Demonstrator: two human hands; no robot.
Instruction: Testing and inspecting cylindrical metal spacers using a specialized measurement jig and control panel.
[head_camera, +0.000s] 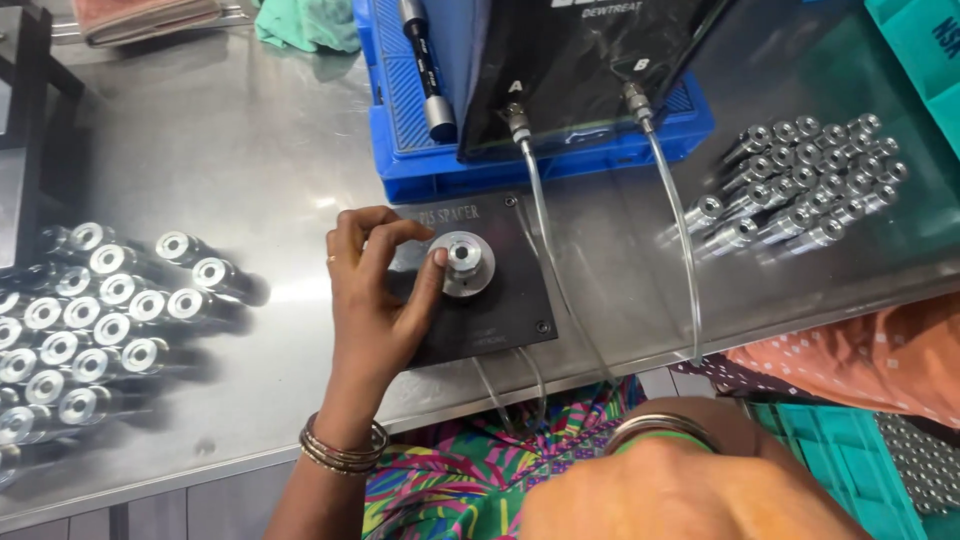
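The left hand (375, 290) reaches forward from the lower edge of the view, its forearm rising straight up the picture with thin bangles stacked at the wrist. The palm faces down, the fingers (365, 235) curl inward, and the thumb stretches out to the right; a ring sits on one finger. The right hand itself cannot be seen: only its forearm and wrist show, blurred and very close to the camera at the bottom right, wearing bangles too.
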